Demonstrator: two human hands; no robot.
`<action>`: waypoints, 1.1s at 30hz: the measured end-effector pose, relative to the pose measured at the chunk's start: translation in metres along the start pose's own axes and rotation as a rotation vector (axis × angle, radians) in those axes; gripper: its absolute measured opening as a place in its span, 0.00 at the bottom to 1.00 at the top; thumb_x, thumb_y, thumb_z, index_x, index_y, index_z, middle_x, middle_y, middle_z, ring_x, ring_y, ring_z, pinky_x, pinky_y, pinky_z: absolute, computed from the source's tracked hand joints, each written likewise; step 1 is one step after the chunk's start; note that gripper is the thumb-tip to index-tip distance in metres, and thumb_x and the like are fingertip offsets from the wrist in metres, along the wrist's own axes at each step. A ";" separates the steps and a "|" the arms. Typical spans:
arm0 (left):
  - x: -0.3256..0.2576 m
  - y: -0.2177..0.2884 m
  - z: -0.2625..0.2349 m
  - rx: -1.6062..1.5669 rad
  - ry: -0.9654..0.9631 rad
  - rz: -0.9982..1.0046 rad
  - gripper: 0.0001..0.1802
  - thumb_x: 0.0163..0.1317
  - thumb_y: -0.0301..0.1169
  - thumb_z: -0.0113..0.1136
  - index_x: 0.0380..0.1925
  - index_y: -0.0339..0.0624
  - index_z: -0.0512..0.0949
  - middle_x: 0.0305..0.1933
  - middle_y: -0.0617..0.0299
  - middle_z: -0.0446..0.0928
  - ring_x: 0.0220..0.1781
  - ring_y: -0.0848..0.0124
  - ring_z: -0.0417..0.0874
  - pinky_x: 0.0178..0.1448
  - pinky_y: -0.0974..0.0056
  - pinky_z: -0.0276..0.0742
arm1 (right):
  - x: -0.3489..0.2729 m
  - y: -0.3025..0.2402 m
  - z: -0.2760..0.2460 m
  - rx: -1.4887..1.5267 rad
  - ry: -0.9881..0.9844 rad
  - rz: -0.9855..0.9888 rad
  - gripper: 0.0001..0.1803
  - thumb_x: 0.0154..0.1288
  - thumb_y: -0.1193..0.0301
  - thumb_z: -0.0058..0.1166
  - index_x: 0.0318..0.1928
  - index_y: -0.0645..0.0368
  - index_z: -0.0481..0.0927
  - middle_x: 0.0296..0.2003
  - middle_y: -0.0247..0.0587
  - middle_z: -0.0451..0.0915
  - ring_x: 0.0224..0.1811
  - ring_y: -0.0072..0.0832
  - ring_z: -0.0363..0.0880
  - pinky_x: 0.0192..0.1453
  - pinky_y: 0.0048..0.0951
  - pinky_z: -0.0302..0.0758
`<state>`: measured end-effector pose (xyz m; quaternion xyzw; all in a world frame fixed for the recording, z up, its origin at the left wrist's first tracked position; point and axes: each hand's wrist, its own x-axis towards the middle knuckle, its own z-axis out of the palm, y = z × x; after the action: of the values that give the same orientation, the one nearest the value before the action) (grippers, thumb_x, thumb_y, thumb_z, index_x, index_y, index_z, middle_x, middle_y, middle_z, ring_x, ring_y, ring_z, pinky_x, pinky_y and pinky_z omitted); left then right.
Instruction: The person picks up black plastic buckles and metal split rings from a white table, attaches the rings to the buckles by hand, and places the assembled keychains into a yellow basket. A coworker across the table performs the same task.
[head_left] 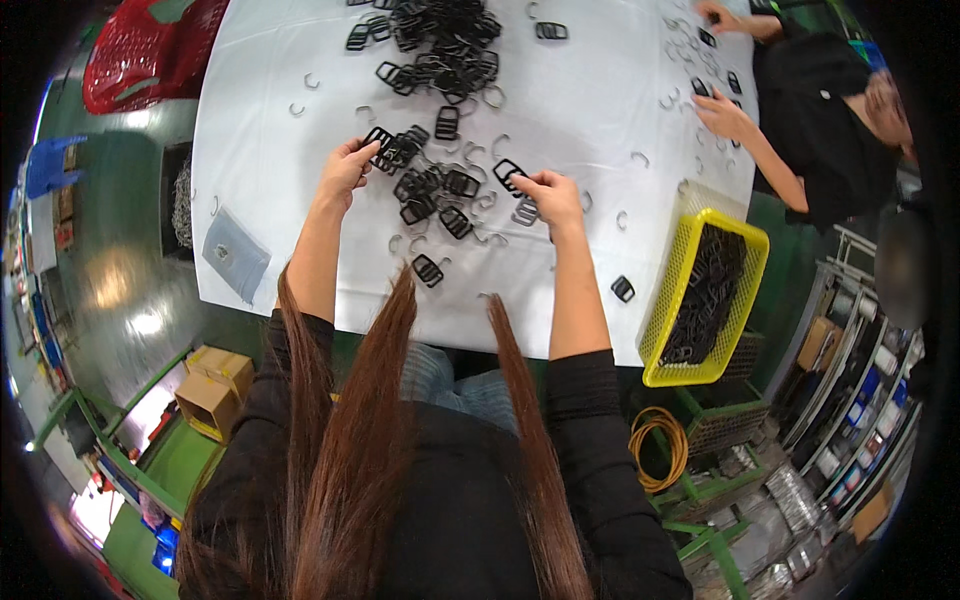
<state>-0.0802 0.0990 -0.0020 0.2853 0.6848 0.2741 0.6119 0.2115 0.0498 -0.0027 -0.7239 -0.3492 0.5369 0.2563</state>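
Observation:
My left hand (345,173) pinches a black plastic strap buckle (378,138) at the left side of a loose cluster of buckles (425,190) on the white table. Between the thumb and fingers of my right hand (553,200) is another black buckle (507,172), held right of that cluster. Just below it lies a greyish buckle (525,210). Thin curved metal hooks (475,152) are scattered among and around the buckles. A single buckle (428,270) rests near the front of the cluster, and one more (623,289) lies apart at the right.
A big pile of black buckles (445,35) covers the far middle. At the right edge stands a yellow basket (655,365) filled with black pieces. Across the right corner, a co-worker's hand (725,115) handles buckles. A grey packet (237,252) and a red chair (120,65) are at left.

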 end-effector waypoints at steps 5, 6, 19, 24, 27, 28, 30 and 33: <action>-0.020 0.008 0.045 -0.043 -0.169 -0.079 0.07 0.55 0.35 0.58 0.31 0.46 0.72 0.22 0.74 0.65 0.18 0.85 0.63 0.14 0.79 0.52 | -0.070 0.054 -0.110 0.364 0.214 0.000 0.14 0.49 0.63 0.62 0.28 0.62 0.79 0.19 0.26 0.71 0.22 0.14 0.64 0.24 0.17 0.59; -0.025 0.009 0.054 0.033 -0.181 -0.078 0.08 0.56 0.35 0.58 0.31 0.46 0.72 0.22 0.74 0.65 0.18 0.85 0.63 0.14 0.80 0.52 | -0.084 0.066 -0.136 0.331 0.442 -0.042 0.14 0.49 0.63 0.62 0.27 0.63 0.79 0.18 0.27 0.71 0.21 0.15 0.64 0.24 0.19 0.60; -0.086 0.021 0.153 0.122 -0.397 0.040 0.06 0.57 0.32 0.56 0.31 0.44 0.72 0.22 0.76 0.65 0.17 0.87 0.61 0.15 0.80 0.52 | -0.127 0.116 -0.236 -0.810 1.055 -0.040 0.25 0.50 0.55 0.57 0.48 0.48 0.71 0.42 0.40 0.71 0.47 0.39 0.69 0.46 0.43 0.67; -0.121 0.024 0.177 0.109 -0.437 0.082 0.07 0.56 0.32 0.57 0.33 0.41 0.76 0.23 0.75 0.68 0.20 0.86 0.62 0.19 0.79 0.53 | -0.114 0.065 -0.114 -0.005 0.484 -0.535 0.09 0.51 0.74 0.57 0.36 0.57 0.79 0.28 0.37 0.74 0.27 0.24 0.73 0.31 0.23 0.69; -0.136 0.029 0.183 0.079 -0.483 0.079 0.10 0.56 0.33 0.57 0.35 0.40 0.76 0.24 0.75 0.69 0.20 0.86 0.61 0.21 0.80 0.54 | -0.112 0.045 -0.083 0.060 0.367 -0.466 0.11 0.50 0.74 0.56 0.38 0.53 0.79 0.28 0.36 0.72 0.25 0.26 0.72 0.32 0.26 0.70; -0.139 0.031 0.184 0.108 -0.481 0.090 0.12 0.56 0.33 0.57 0.38 0.39 0.75 0.24 0.76 0.68 0.20 0.87 0.60 0.21 0.80 0.54 | -0.112 0.041 -0.078 0.088 0.352 -0.446 0.12 0.50 0.74 0.56 0.38 0.52 0.79 0.28 0.36 0.72 0.25 0.28 0.72 0.33 0.28 0.70; -0.143 0.035 0.183 0.150 -0.530 0.124 0.13 0.56 0.33 0.57 0.39 0.38 0.75 0.24 0.76 0.67 0.20 0.87 0.60 0.20 0.80 0.54 | -0.110 0.035 -0.082 0.051 0.287 -0.484 0.13 0.50 0.74 0.56 0.39 0.50 0.79 0.28 0.36 0.71 0.25 0.28 0.71 0.32 0.27 0.70; -0.146 0.041 0.178 0.269 -0.605 0.178 0.13 0.56 0.36 0.56 0.39 0.42 0.76 0.20 0.77 0.65 0.19 0.88 0.60 0.20 0.80 0.53 | -0.109 0.030 -0.094 0.015 0.119 -0.544 0.14 0.51 0.77 0.55 0.41 0.52 0.79 0.28 0.34 0.69 0.27 0.23 0.68 0.32 0.24 0.68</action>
<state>0.1121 0.0255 0.1091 0.4906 0.4747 0.1364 0.7179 0.2889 -0.0536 0.0678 -0.6319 -0.5110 0.4073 0.4167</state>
